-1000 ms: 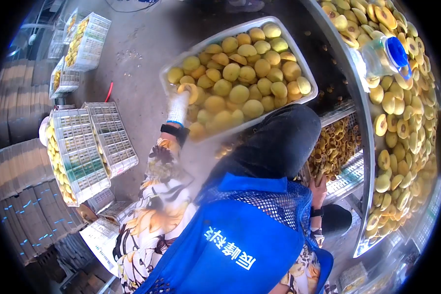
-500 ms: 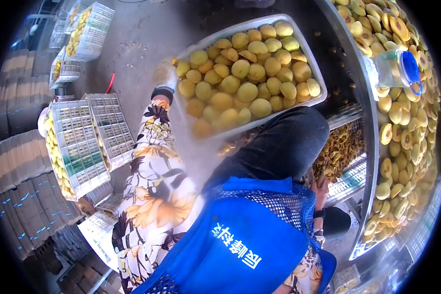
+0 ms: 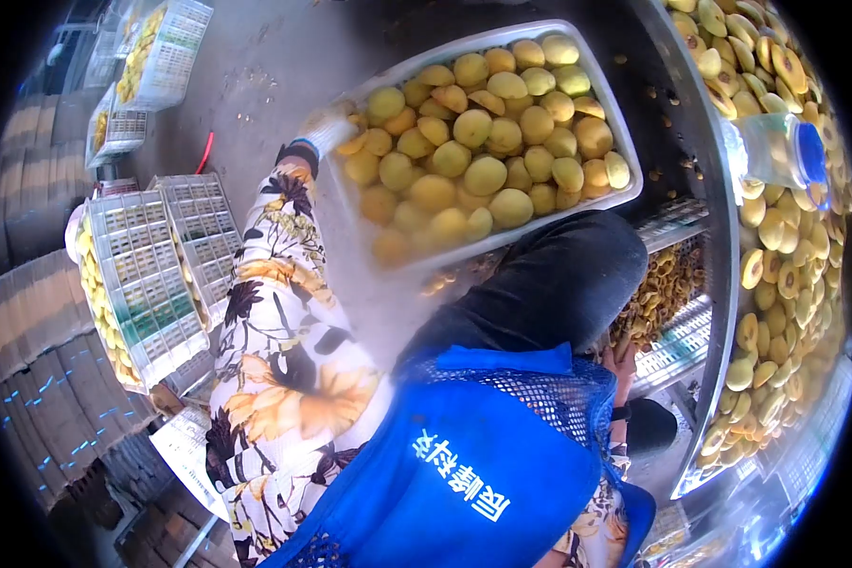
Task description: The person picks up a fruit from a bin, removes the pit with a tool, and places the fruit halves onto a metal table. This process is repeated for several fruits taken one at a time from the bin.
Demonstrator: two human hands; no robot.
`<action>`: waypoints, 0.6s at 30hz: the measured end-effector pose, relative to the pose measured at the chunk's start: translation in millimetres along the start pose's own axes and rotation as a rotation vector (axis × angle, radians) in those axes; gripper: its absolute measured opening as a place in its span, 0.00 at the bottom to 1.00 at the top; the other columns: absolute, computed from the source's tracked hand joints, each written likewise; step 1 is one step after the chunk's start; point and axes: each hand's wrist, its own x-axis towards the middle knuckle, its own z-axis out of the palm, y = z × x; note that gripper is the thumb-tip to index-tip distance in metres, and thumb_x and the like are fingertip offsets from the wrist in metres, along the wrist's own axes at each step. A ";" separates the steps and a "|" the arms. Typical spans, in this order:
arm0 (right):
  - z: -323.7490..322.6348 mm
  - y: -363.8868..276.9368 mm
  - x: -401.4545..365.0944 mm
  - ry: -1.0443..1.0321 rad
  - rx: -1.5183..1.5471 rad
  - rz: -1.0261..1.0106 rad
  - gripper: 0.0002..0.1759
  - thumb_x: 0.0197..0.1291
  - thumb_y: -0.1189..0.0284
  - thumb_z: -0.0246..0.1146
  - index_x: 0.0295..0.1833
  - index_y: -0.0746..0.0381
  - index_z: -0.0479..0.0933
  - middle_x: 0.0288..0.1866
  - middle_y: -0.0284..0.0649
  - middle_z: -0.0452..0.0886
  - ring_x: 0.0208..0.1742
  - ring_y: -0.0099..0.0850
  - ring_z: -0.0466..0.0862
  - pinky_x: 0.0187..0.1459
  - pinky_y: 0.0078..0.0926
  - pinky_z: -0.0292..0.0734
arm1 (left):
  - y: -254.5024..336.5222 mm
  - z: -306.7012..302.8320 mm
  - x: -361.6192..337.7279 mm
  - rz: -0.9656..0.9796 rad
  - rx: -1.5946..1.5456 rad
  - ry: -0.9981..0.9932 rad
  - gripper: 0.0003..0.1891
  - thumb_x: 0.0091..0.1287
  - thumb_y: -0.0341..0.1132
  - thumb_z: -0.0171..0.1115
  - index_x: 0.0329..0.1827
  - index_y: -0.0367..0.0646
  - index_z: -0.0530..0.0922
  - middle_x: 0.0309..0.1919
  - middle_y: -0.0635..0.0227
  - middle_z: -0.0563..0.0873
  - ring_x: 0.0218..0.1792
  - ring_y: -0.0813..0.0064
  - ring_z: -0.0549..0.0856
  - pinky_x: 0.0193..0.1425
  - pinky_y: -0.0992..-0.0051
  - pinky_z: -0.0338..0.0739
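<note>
My left hand [image 3: 330,129], in a pale knitted glove, is at the upper left corner of a white plastic crate [image 3: 631,156]. Its blurred fingertips reach over the rim against the nearest yellow fruit. Whole, peach-like yellow fruit [image 3: 486,176] fills this crate, some of it smeared by haze in the view. Bare, with a dark band at its wrist, my right hand [image 3: 620,364] hangs low beside my knee. It is close to a lower crate of brown fruit pits [image 3: 667,298]. My apron partly hides this hand, and I cannot tell what its fingers hold.
Along the right runs a metal-edged table [image 3: 719,284] heaped with halved yellow fruit [image 3: 774,322]. A clear jar with a blue lid [image 3: 809,153] lies on the heap. White crates of fruit [image 3: 147,275] stand at the left, beside stacked cardboard [image 3: 62,407].
My left hand has moved right and slightly up, from beside the crate to over its rim at the fruit. My right hand stays low by the pits. The view has shifted slightly.
</note>
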 end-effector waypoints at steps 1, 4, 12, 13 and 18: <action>4.5 5.5 4.1 0.021 -0.099 -0.153 0.17 0.55 0.71 0.60 0.50 0.63 0.67 0.29 0.48 0.76 0.31 0.34 0.77 0.33 0.30 0.72 | 0.2 0.5 -3.3 0.020 -0.037 0.011 0.21 0.55 0.48 0.54 0.47 0.45 0.77 0.44 0.52 0.80 0.46 0.53 0.79 0.51 0.62 0.73; 0.2 -8.4 3.0 -0.007 -0.152 -0.034 0.15 0.56 0.71 0.59 0.47 0.64 0.67 0.29 0.47 0.76 0.30 0.31 0.74 0.32 0.27 0.71 | 13.6 -3.2 -11.2 -0.093 -0.113 0.017 0.21 0.54 0.46 0.55 0.48 0.45 0.77 0.46 0.53 0.80 0.47 0.53 0.78 0.52 0.63 0.72; 1.0 -39.6 4.2 0.043 0.016 0.093 0.14 0.56 0.70 0.60 0.44 0.66 0.67 0.28 0.45 0.75 0.28 0.28 0.71 0.30 0.27 0.70 | -5.9 45.4 -4.3 0.034 -0.151 0.301 0.16 0.54 0.42 0.55 0.41 0.42 0.80 0.41 0.51 0.81 0.45 0.53 0.79 0.54 0.63 0.70; 1.5 -23.9 6.0 0.048 0.000 0.101 0.14 0.56 0.70 0.60 0.44 0.65 0.67 0.27 0.45 0.75 0.28 0.28 0.70 0.30 0.27 0.70 | -7.2 48.3 -4.1 0.028 -0.172 0.298 0.16 0.54 0.42 0.55 0.41 0.43 0.80 0.40 0.50 0.82 0.45 0.53 0.79 0.54 0.63 0.70; -3.0 -21.3 10.9 0.109 -0.091 0.012 0.16 0.56 0.67 0.60 0.46 0.64 0.68 0.30 0.52 0.77 0.31 0.39 0.78 0.33 0.34 0.72 | 10.1 5.8 2.9 -0.051 0.012 -0.014 0.17 0.56 0.43 0.52 0.44 0.44 0.79 0.44 0.50 0.80 0.47 0.54 0.79 0.52 0.61 0.71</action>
